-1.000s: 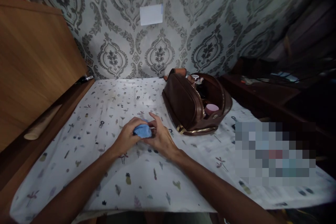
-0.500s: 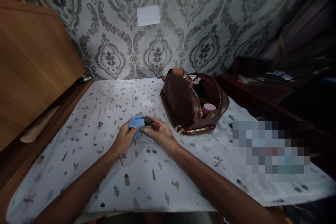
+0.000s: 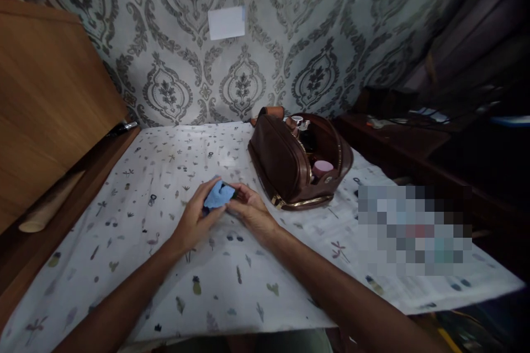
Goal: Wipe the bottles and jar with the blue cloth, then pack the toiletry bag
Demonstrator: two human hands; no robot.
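My left hand [image 3: 191,222] is closed on a blue cloth [image 3: 218,196], which is bunched over a small round container with a dark top. My right hand [image 3: 257,213] grips that container from the other side, fingers curled behind it and thumb in front. Most of the container is hidden by the cloth and fingers, with only a dark edge showing. Both hands are close together, just above the patterned white cloth on the table. To their right stands a brown cosmetic bag [image 3: 279,160], unzipped, with a pink-lidded jar [image 3: 322,168] and other small items inside.
A white tablecloth [image 3: 165,281] with small prints covers the table. A wooden cabinet [image 3: 53,99] borders the left side, with a rolled tube [image 3: 49,207] below it. A blurred-out patch covers something at the right. Patterned wallpaper [image 3: 244,80] rises behind.
My left hand has brought the blue cloth over the container's dark top, which showed plainly before. The view has shifted slightly, and the bag stands where it was.
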